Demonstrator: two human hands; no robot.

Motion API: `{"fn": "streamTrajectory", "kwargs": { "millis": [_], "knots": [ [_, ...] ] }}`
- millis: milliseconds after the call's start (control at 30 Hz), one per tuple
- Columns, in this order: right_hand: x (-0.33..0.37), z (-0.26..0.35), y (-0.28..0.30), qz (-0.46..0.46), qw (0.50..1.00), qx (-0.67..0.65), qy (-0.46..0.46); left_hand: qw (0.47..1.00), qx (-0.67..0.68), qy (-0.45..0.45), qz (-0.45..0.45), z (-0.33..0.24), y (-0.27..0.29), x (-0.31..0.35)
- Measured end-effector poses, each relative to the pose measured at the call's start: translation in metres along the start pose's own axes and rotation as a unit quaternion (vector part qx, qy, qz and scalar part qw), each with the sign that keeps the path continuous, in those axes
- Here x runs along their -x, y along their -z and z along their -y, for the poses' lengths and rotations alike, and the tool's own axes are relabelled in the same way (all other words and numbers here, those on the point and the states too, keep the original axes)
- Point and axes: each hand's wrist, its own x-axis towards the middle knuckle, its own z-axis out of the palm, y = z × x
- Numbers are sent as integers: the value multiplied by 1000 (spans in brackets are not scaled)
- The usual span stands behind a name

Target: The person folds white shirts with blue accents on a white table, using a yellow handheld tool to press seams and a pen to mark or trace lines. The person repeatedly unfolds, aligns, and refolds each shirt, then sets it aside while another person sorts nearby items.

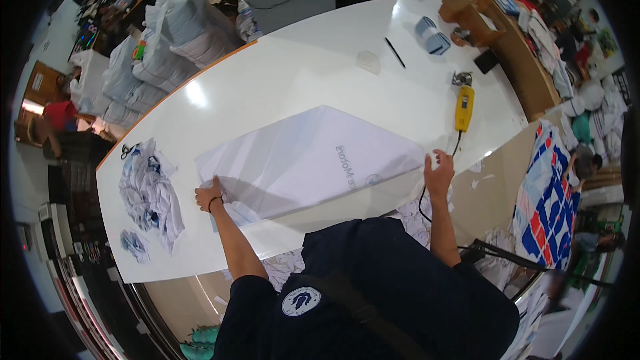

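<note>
A large pale fabric piece (300,160) with grey printed bands and faint lettering lies flat on the white table, its far edge coming to a peak. At its left end, my left hand (210,195) has its fingers closed on the bunched edge; a dark band circles that wrist. Beside the right corner is my right hand (439,172), fingers bent but apart, with the thumb side close to the cloth. Whether it touches the corner I cannot tell. Beyond it rests a yellow electric cutter (465,108) with a round metal head, its black cord running down past my right hand.
Crumpled fabric scraps (150,190) lie at the table's left, by dark scissors (129,151). Toward the back right are a black pen (395,53), a rolled blue cloth (433,35), a dark phone (487,61) and cardboard boxes (475,10). Stuffed sacks (190,17) stand beyond the far-left edge.
</note>
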Motion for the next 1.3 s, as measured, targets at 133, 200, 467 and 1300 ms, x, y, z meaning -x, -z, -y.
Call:
{"fn": "streamTrajectory", "kwargs": {
  "millis": [133,200,467,1300],
  "knots": [
    [-21,-19,24,-80,996,-38,-25,952,122,-261,102,-40,14,42],
    [-29,-25,28,-89,993,-61,-53,883,232,-316,260,-75,57,99],
    [-13,-21,2,46,993,-104,14,976,-36,-209,44,-83,-26,103],
    [-173,40,-176,104,990,-98,3,916,148,-346,138,-93,20,131]
  ]
}}
